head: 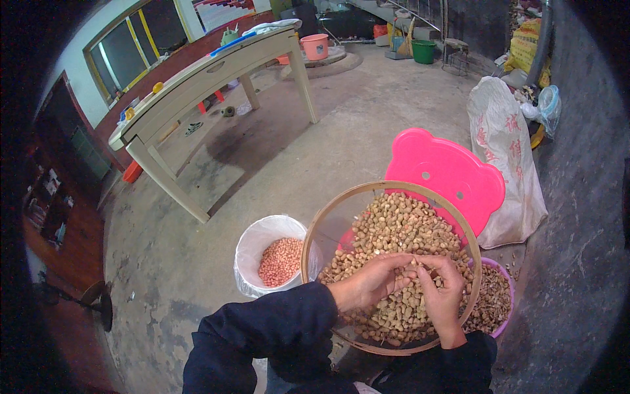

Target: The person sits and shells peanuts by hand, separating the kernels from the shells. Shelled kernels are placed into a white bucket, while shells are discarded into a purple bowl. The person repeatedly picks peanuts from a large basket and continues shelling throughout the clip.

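Both hands meet over a round sieve with a wooden rim, heaped with unshelled peanuts. My left hand comes in from the left, palm partly up, and my right hand from the right. Their fingertips pinch a small pale peanut between them; the fingers hide part of it. Left of the sieve stands a white bucket lined with a clear plastic bag, holding shelled reddish peanut kernels. At the right, partly under the sieve, a purple basin holds broken peanut shells.
Beneath and behind the sieve is a pink plastic stool. A white woven sack bearing writing leans by the dark wall at right. A long table stands at upper left. Farther back are a pink bucket and a green bucket.
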Action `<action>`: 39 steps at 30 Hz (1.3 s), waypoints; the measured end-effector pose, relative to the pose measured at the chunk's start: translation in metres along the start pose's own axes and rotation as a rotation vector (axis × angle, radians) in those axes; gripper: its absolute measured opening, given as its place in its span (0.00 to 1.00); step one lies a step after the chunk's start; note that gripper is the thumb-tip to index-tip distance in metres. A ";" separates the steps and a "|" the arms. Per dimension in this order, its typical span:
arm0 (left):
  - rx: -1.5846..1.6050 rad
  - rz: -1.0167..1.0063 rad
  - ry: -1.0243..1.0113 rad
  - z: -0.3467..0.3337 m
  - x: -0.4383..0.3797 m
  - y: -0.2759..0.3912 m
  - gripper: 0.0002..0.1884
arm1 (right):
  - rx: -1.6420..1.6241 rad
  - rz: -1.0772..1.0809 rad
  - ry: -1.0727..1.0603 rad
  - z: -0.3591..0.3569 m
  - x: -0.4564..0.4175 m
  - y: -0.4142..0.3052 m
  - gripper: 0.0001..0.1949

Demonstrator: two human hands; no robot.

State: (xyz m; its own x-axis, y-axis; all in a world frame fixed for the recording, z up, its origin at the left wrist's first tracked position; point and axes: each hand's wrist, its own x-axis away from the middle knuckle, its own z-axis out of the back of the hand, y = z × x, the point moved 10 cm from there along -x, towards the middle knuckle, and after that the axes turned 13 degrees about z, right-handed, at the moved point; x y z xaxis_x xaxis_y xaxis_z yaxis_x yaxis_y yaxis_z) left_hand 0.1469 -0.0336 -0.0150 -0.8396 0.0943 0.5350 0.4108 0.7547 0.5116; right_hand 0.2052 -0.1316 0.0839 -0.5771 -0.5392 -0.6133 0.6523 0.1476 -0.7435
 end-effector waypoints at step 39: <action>-0.070 -0.073 0.151 0.020 0.007 0.019 0.15 | 0.572 0.072 -0.557 -0.030 0.023 0.040 0.08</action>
State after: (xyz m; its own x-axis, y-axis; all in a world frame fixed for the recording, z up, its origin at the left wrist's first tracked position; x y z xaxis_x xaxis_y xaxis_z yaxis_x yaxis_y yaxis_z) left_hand 0.1419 -0.0051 -0.0152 -0.8072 -0.0613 0.5871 0.3794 0.7081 0.5955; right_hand 0.2037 -0.1134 0.0323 -0.2924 -0.9015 -0.3190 0.9166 -0.1691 -0.3623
